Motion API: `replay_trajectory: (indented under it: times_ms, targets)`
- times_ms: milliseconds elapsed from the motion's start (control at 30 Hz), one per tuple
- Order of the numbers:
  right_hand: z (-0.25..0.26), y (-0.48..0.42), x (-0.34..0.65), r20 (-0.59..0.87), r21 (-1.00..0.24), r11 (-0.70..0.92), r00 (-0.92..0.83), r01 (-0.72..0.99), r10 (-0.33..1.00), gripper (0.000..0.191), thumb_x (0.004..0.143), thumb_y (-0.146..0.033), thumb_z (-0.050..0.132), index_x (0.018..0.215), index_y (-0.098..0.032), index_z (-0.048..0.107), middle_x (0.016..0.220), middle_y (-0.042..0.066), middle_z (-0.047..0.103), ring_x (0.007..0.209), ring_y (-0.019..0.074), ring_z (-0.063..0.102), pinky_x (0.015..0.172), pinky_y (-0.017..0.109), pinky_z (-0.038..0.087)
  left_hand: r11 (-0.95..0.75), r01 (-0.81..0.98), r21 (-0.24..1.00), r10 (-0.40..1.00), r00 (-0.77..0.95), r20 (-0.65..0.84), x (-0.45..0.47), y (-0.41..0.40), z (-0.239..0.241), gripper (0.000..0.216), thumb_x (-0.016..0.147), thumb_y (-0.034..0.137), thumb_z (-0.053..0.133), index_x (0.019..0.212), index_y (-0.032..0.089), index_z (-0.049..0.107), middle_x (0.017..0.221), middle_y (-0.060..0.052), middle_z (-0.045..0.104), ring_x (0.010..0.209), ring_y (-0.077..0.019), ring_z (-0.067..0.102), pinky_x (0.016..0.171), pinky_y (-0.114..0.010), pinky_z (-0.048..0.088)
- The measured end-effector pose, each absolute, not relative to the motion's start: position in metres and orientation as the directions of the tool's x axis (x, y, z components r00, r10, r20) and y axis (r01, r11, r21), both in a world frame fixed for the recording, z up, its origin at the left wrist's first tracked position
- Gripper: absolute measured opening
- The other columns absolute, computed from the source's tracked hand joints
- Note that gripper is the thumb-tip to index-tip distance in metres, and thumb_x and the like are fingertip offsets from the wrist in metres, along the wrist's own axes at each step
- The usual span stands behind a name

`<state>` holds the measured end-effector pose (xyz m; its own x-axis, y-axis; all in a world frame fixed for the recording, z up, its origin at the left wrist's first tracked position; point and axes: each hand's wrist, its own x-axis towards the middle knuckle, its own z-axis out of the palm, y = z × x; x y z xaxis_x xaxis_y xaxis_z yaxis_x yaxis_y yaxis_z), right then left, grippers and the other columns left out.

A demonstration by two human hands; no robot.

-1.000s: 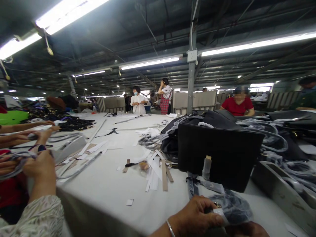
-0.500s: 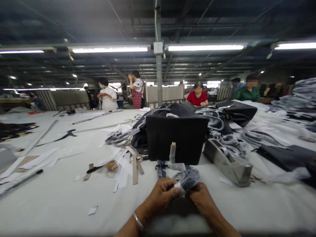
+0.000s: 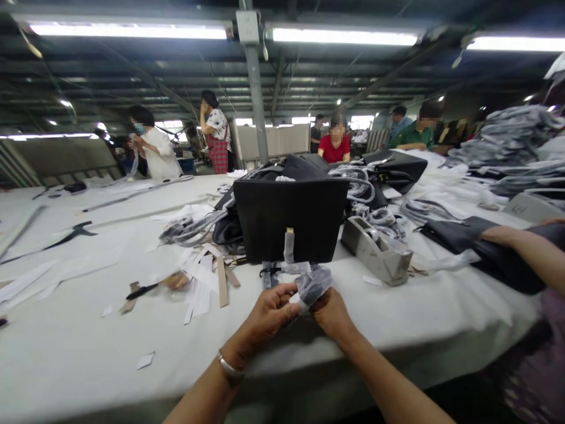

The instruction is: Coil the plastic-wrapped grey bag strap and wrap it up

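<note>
Both my hands meet over the near edge of the white table (image 3: 79,330). My left hand (image 3: 267,315), with a silver bangle at the wrist, pinches the lower end of a dark strap wrapped in clear plastic (image 3: 314,282). My right hand (image 3: 331,313) grips the same wrapped strap from the right. The strap runs up toward a black handbag (image 3: 289,221) standing upright just behind my hands, with a wrapped tab hanging down its front.
A grey tape dispenser (image 3: 375,253) sits right of the bag. Paper and card strips (image 3: 207,282) litter the table to the left, with black scissors (image 3: 141,290). Wrapped straps and dark bags pile behind and right. Another person's arm (image 3: 521,247) reaches in at right. Several workers stand at the back.
The view swung right and dipped, so the bag is now centred. My hands came together on the wrapped strap and lifted it slightly. A neighbour's arm has entered at the right.
</note>
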<state>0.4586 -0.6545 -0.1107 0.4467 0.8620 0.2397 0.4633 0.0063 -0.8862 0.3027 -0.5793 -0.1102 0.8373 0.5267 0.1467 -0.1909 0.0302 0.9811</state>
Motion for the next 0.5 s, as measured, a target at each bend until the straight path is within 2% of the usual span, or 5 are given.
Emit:
replay_trajectory:
  times_ms: [133,200,300,400,500]
  targets:
    - [-0.106,-0.665,0.466,0.271,-0.798,-0.018,0.385,0.603,0.882,0.010,0.070,-0.027,0.063,0.069,-0.022,0.071,0.071,0.004,0.071,0.071,0.0218,0.065,0.059,0.025,0.044,-0.354,-0.036,0.934,0.520,0.823,0.229,0.301,-0.580,-0.107,0.045,0.084,0.054,0.061,0.101,0.014,0.070,0.092,-0.007,0.064,0.089,-0.0204,0.054,0.084,-0.032,0.041]
    - [-0.108,-0.681,0.476,0.212,-0.753,-0.061,0.329,0.656,0.920,0.013,0.071,-0.023,0.058,0.063,-0.021,0.068,0.064,0.002,0.068,0.063,0.0190,0.062,0.055,0.023,0.039,-0.570,0.054,0.820,0.474,0.836,0.275,0.301,-0.583,-0.105,0.043,0.088,0.055,0.052,0.094,0.017,0.071,0.088,-0.006,0.063,0.089,-0.0211,0.052,0.088,-0.035,0.038]
    - [-0.116,-0.713,0.494,0.060,-0.636,-0.189,0.293,0.748,0.954,0.014,0.068,-0.020,0.056,0.055,-0.018,0.062,0.056,0.000,0.063,0.056,0.0153,0.055,0.051,0.022,0.030,-0.805,0.083,0.588,0.331,0.885,0.329,0.302,-0.589,-0.103,0.036,0.093,0.048,0.045,0.095,0.020,0.068,0.085,-0.005,0.062,0.087,-0.0204,0.050,0.094,-0.038,0.033]
    - [-0.115,-0.742,0.509,0.024,-0.581,-0.259,0.335,0.772,0.942,0.017,0.073,-0.027,0.057,0.059,-0.018,0.061,0.058,0.000,0.062,0.058,0.0145,0.054,0.053,0.023,0.030,-0.911,0.078,0.406,0.221,0.921,0.321,0.305,-0.593,-0.105,0.026,0.091,0.041,0.050,0.099,0.022,0.065,0.088,-0.005,0.062,0.090,-0.0216,0.050,0.099,-0.042,0.029]
    - [-0.099,-0.755,0.510,0.122,-0.617,-0.234,0.385,0.751,0.915,0.022,0.081,-0.033,0.053,0.067,-0.018,0.061,0.063,0.000,0.061,0.061,0.0143,0.053,0.058,0.024,0.034,-0.924,0.091,0.372,0.205,0.938,0.279,0.307,-0.594,-0.107,0.023,0.089,0.039,0.055,0.102,0.023,0.065,0.089,-0.005,0.062,0.093,-0.0222,0.051,0.102,-0.043,0.027]
